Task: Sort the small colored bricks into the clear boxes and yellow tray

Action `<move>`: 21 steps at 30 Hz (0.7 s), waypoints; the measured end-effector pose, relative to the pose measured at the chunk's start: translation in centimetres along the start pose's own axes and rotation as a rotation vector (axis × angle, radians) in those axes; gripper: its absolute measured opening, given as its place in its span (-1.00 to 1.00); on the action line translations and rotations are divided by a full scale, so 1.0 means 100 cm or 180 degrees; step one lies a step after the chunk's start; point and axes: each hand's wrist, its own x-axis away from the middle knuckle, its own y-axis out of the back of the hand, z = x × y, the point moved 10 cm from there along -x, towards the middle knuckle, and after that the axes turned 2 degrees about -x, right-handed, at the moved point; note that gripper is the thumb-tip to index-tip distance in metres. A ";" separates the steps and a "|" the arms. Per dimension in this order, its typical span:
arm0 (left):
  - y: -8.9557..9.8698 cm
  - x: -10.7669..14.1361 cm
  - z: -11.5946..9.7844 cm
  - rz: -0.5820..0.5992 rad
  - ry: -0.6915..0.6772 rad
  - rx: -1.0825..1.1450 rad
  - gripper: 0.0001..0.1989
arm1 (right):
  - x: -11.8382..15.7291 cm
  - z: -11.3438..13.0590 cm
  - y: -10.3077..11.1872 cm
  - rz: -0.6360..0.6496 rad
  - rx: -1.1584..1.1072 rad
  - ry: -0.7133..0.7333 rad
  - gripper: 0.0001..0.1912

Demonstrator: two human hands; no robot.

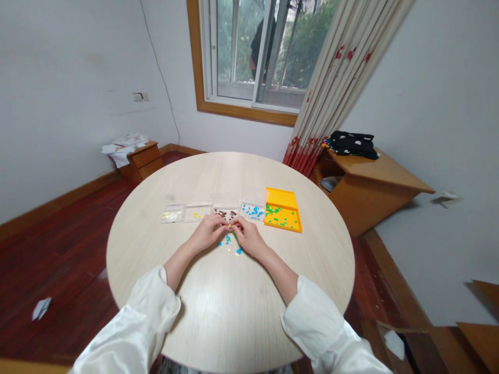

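My left hand and my right hand meet over the middle of the round table, their fingertips pinched around a tiny yellow piece. Just below the fingertips lie loose blue pieces, with a few pale yellow bits nearer me. Behind the hands stands an open clear box of dark brown pieces, partly hidden by my fingers. To its right are a clear box with blue pieces and an open orange case holding green pieces.
Two more clear boxes stand at the left, one with yellow pieces, one with whitish pieces. Beyond the table are a wooden cabinet with dark cloth, a small drawer unit, a curtain, and a person outside the window.
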 end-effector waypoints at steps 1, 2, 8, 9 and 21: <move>0.004 0.000 0.003 -0.0085 0.0058 -0.0033 -0.86 | -0.001 -0.001 0.002 0.0003 0.0050 -0.0022 -0.86; 0.009 -0.001 0.008 -0.0210 0.0142 -0.0084 -0.86 | -0.001 -0.001 0.005 -0.0003 0.0147 -0.0042 -0.85; 0.055 0.011 0.065 -0.1139 0.1160 -0.0672 -0.83 | -0.006 -0.009 0.021 0.0201 0.0928 -0.0088 -0.85; 0.059 0.014 0.073 -0.1169 0.1320 -0.0767 -0.82 | -0.005 -0.009 0.021 0.0284 0.0985 -0.0060 -0.85; 0.063 0.024 0.090 -0.0971 0.1817 -0.1263 -0.70 | 0.001 -0.005 0.003 0.0973 0.1072 0.0233 -0.80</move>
